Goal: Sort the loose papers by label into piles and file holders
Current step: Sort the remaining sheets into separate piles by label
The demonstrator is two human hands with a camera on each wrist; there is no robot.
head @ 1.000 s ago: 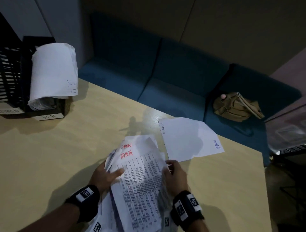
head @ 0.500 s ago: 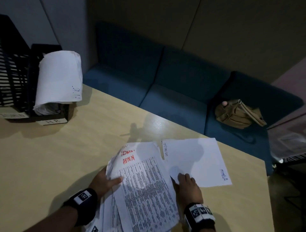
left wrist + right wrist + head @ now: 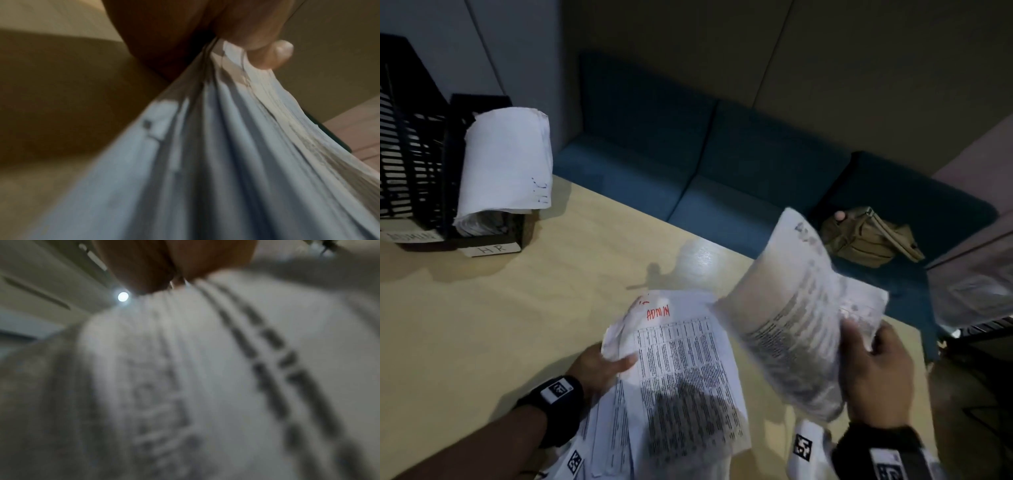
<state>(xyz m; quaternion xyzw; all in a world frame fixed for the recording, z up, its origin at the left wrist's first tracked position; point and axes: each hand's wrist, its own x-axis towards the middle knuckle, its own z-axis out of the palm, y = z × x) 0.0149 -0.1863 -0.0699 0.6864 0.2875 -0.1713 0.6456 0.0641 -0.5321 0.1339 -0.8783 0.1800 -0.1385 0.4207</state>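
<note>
My left hand point(image 3: 602, 363) grips a stack of printed papers point(image 3: 681, 380) near the table's front; the top sheet has "ADMIN" in red. The left wrist view shows my thumb and fingers pinching the fanned stack point(image 3: 216, 146). My right hand point(image 3: 873, 366) holds a small bundle of printed sheets point(image 3: 801, 318) lifted off the table at the right, blurred by motion; the right wrist view shows only those blurred sheets point(image 3: 205, 369) under my fingers. At the back left stand black file holders point(image 3: 410, 154), one tagged "HR" point(image 3: 493, 249) with curled white papers point(image 3: 506, 161) drooping over its front.
The pale wooden table point(image 3: 500, 325) ends at the far edge against a blue bench sofa point(image 3: 722, 171). A tan bag point(image 3: 869, 240) lies on the sofa at the right. A second tag point(image 3: 412, 235) sits under the left holder.
My right hand went to the sheets lying at the right, took hold of them and raised them off the table. The left hand kept its grip on the stack.
</note>
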